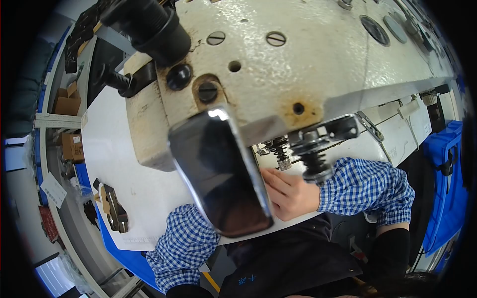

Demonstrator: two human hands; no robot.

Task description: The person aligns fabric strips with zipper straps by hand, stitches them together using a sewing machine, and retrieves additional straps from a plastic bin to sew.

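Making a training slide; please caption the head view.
Right hand near a spring-fitted knob on the white machine, left hand hidden behind a dark shiny plate.

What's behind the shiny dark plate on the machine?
Behind the dark plate, the right hand shows partly past its edge, and the left sleeve runs behind it. The left hand and anything held are covered.

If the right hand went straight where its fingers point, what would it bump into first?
The dark shiny plate is next in view, but the right hand would probably pass beneath; what's behind is hidden.
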